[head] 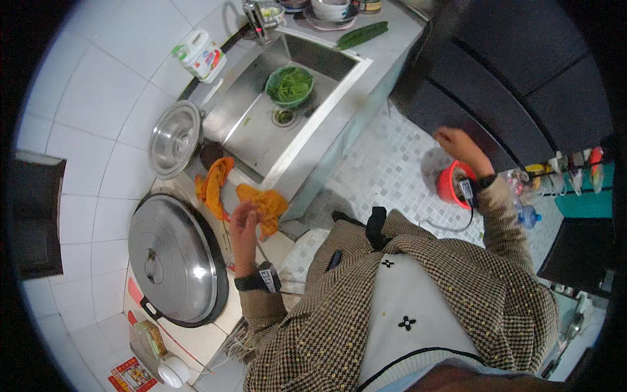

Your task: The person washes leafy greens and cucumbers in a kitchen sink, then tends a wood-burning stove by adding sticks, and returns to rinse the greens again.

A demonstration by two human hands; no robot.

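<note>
My left hand [245,221] is over the tiled counter, at the near edge of an orange cloth [268,205]; whether its fingers grip the cloth cannot be told. A second orange cloth [216,188] lies just left of it. On the right, my right hand [456,143] hangs in the air above a red bucket [446,185] on the floor, with its fingers bent and nothing visible in them. A large wok with a domed metal lid [183,264] stands left of my left hand. In the steel sink [245,139] sits a green colander of leafy greens [290,87].
A metal basin [175,139] leans on the tiled wall beside the sink. A white jug [201,56] stands behind it, near the faucet [258,22]. A green gourd-like vegetable [362,35] and stacked bowls [330,10] are on the far counter. Dark cabinets [490,93] rise at right.
</note>
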